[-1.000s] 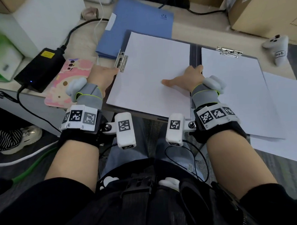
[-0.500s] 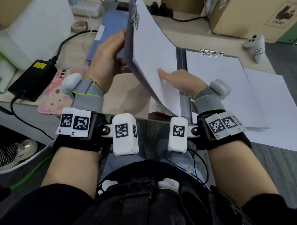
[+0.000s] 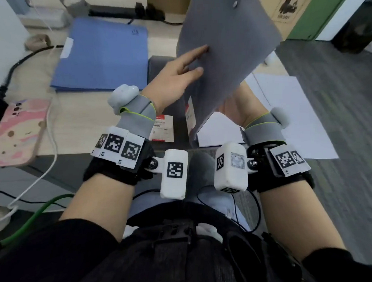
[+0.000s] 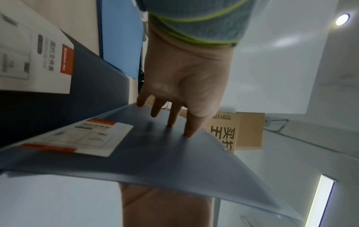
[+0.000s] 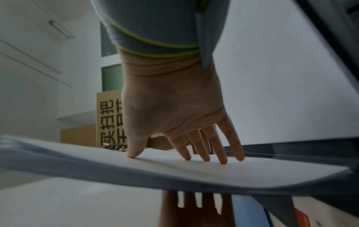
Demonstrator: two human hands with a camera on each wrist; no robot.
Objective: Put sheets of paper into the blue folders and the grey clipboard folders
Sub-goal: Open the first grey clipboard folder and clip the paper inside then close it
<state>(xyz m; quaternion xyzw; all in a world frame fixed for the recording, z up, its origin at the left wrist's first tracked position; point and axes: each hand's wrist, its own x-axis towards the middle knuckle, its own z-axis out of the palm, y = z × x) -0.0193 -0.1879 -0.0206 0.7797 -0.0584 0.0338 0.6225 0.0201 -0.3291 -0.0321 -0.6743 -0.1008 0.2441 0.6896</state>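
While raised half-closed above the table (image 3: pixel 90 123), grey clipboard folder (image 3: pixel 230 43) pressed between flat hands: left hand (image 3: pixel 173 77) outside, right hand (image 5: pixel 174 110) on inner paper (image 5: pixel 174 169), fingers straight.

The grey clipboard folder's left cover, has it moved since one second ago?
Yes. The grey cover swung up and rightward, away from the blue folder.

Pink phone (image 3: pixel 14 133), white cable (image 3: pixel 50 134), cardboard box (image 3: pixel 290 6), possibly a power strip (image 3: pixel 119 12)
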